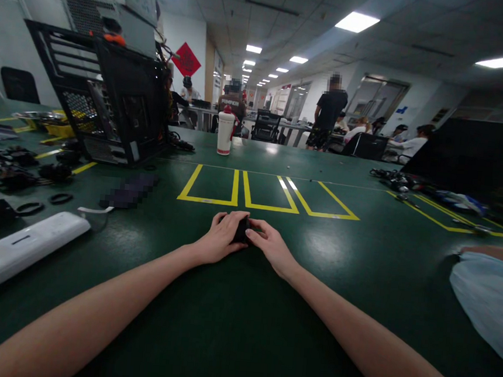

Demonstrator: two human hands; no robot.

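A small black object (241, 230), dark and block-like, sits between my two hands low over the green table (239, 328). My left hand (223, 236) is closed around it from the left and above, hiding much of its shape. From the right, my right hand (270, 244) pinches its edge with thumb and fingers. Its exact kind cannot be made out. Just beyond my hands, three yellow tape outlines (269, 207) mark the tabletop.
At left stand an open black computer case (126, 107), a white power strip (30, 248) and black parts (10, 170). A white tumbler (225, 132) stands at the back. At right are a dark screen (478, 158) and someone's light-blue sleeve (488, 297). People work beyond.
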